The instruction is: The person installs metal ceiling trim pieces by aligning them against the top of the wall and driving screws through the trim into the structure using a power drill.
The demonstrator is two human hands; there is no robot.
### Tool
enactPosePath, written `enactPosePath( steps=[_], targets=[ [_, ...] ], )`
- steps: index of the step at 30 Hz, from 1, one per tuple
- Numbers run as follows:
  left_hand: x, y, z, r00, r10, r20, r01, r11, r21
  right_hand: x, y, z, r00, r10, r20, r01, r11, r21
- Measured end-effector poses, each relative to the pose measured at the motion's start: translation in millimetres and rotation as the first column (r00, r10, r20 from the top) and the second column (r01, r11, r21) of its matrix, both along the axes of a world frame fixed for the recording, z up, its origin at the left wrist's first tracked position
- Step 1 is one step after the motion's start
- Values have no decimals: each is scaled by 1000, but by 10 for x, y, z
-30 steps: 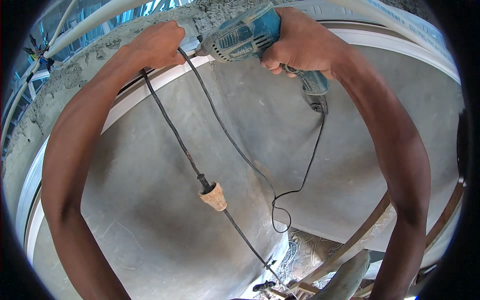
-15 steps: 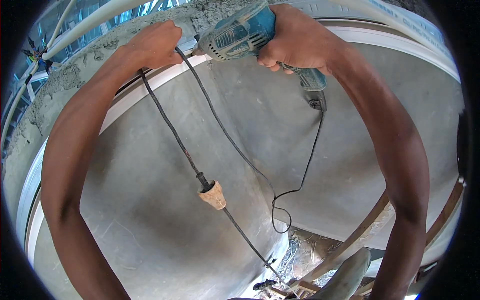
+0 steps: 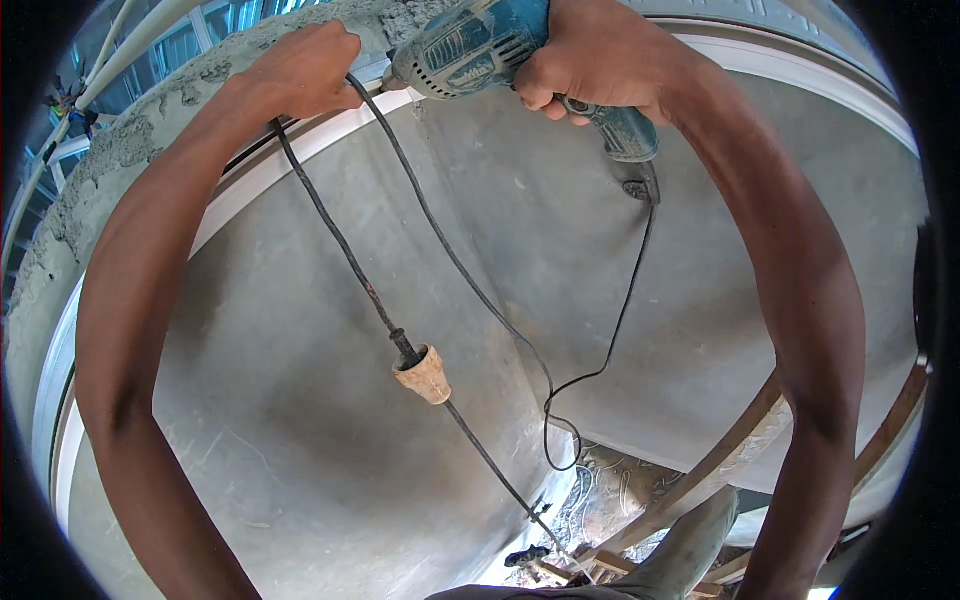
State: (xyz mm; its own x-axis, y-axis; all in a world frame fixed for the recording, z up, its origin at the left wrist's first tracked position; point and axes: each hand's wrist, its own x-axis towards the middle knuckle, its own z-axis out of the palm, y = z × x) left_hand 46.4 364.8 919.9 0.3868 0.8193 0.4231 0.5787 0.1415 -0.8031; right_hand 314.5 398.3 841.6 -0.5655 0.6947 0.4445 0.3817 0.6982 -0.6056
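Note:
My right hand (image 3: 600,60) wraps round the handle of a teal power drill (image 3: 475,55), worn and dusty, its nose pointing left at the curved white metal trim (image 3: 310,142). My left hand (image 3: 305,70) is closed just left of the drill's nose, against the trim. A black power cord (image 3: 425,205) runs from the drill's handle, makes a small loop low down, and rises to my left hand. It comes out again below the wrist and goes down to a plug joint seated in a tan cone-shaped cup (image 3: 424,375). My left fingertips are hidden.
A smooth grey wall (image 3: 330,300) fills the middle, with rough cement (image 3: 130,160) above the trim. Pale pipes (image 3: 150,40) and blue-lit metal framing are at upper left. Wooden poles (image 3: 700,490) and ground with loose wires (image 3: 610,490) lie far below, at lower right.
The whole view has shifted slightly, so hands and drill sit a little higher in the picture. My left hand stays closed at the trim and my right hand keeps its hold on the drill.

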Motion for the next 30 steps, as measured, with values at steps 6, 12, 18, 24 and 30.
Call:
enactPosePath(
  steps=[6,12,18,24,30],
  targets=[
    [-127,15,68,1000,-1,-15,1,1000,-26,51,-227,33,993,91,-81,-86,995,58],
    [-39,18,24,998,53,31,-53,998,-16,113,-255,119,998,29,64,-33,997,71],
    [-104,51,43,995,94,44,-95,995,27,40,-464,71,998,-37,-57,48,976,211],
    [-154,59,74,999,44,12,-44,999,16,64,-317,99,990,130,-52,-125,989,81],
    [-168,66,74,1000,11,7,-12,999,38,37,-308,83,994,89,-71,-84,994,65]
  ],
)
